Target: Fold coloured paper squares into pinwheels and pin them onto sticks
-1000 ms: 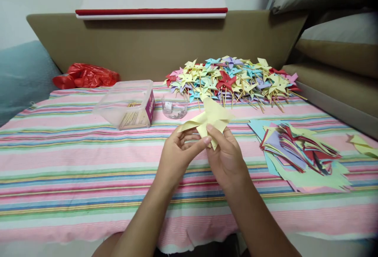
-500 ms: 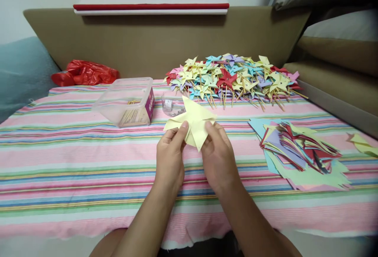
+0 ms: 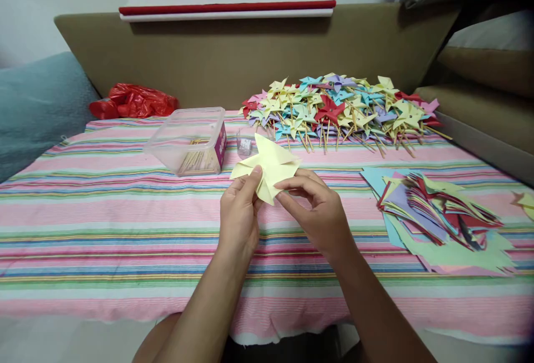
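Observation:
Both of my hands hold a pale yellow paper pinwheel shape above the striped cloth. My left hand grips its left side, thumb pressed on the paper. My right hand pinches the lower right flap between thumb and fingers. A clear plastic box of wooden sticks lies just behind and left of the paper. A small clear cup stands partly hidden behind the yellow paper.
A heap of finished coloured pinwheels on sticks lies at the back. A stack of cut coloured paper sheets sits to the right. A red plastic bag lies at the back left on the striped tablecloth. Sofa cushions surround the table.
The yellow paper has dropped lower and nearer the box. My right fingers have shifted from beneath the paper to pinch its lower right flap. The view has panned slightly left.

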Tool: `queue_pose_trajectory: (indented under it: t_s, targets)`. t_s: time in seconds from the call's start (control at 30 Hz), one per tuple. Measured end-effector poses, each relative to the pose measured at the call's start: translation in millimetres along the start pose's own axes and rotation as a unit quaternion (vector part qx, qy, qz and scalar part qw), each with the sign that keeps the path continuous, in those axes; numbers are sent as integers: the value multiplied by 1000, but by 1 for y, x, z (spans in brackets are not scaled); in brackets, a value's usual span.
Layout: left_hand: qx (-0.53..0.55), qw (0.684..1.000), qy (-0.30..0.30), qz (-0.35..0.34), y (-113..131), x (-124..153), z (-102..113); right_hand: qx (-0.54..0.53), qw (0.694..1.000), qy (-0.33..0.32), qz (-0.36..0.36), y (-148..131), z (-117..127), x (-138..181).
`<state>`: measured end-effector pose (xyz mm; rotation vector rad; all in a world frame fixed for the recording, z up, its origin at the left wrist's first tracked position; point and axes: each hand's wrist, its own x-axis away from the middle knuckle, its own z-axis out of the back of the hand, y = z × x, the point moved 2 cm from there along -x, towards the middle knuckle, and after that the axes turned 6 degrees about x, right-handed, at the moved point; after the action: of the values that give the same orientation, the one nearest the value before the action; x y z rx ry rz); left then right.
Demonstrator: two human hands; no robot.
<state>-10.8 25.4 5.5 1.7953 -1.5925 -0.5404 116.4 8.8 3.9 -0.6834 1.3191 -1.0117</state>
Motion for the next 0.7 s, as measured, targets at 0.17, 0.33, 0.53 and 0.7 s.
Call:
queue_pose_trajectory:
  t_s: [0.17, 0.33, 0.53, 0.7]
  targets:
    - [-46, 999, -1, -25, -1, 3, -2, -74, 996, 16, -54, 0, 1, -1]
    - [-115, 991, -26, -58, -3, 7, -6, -130, 982, 57, -127, 4, 2, 0]
    - [-146, 985, -50, -77, -4, 10, -6, -140, 972, 88, -169, 7, 0, 1]
    - [-149, 984, -57, -77, -6, 11, -6, -139, 968, 110, -174, 7, -3, 2]
